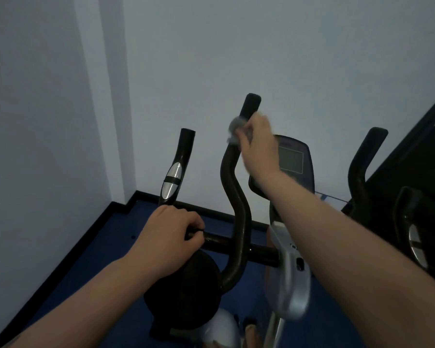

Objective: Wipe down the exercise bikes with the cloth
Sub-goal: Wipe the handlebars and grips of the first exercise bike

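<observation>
Gripping the grey cloth (pixel 236 129) around the bike's curved handlebar (pixel 232 187), the right hand (pixel 258 149) wipes below its tip.
Left hand (pixel 172 239) clasps the crossbar (pixel 236 244) beneath that handlebar; long, firm, wrapped strokes would clean best.

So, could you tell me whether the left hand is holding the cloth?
No, the left hand grips the bike's crossbar; the right hand holds the cloth.

Dim, flat, bluish light fills the room, with no clear source and only soft shadows. Motion blur smears the right hand (pixel 255 141) and the cloth (pixel 236 129) near 12 o'clock. Wide-angle distortion bends the wall (pixel 48 121) edges at 9 o'clock. Black parts lose detail.
</observation>
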Tool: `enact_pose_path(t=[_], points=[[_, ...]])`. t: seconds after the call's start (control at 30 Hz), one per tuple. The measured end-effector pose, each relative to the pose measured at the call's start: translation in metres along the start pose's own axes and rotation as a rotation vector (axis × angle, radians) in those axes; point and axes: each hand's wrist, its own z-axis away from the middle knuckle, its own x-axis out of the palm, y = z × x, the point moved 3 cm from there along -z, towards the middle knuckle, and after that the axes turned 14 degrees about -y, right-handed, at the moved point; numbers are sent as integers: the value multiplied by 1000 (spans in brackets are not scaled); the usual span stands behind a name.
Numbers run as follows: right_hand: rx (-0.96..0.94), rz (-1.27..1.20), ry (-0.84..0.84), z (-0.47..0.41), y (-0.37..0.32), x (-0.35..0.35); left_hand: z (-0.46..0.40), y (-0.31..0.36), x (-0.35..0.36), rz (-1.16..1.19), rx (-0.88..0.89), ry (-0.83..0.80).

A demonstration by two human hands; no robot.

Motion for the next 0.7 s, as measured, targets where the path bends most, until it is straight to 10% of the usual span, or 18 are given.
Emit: enact_pose_path(t=[0.3,0.7], points=[[-96,-52,6,-17,-24,-17,0,2,-3,3,-2,-14],[-28,63,-622,60,-14,-6,0,4,-5,-16,16,16]])
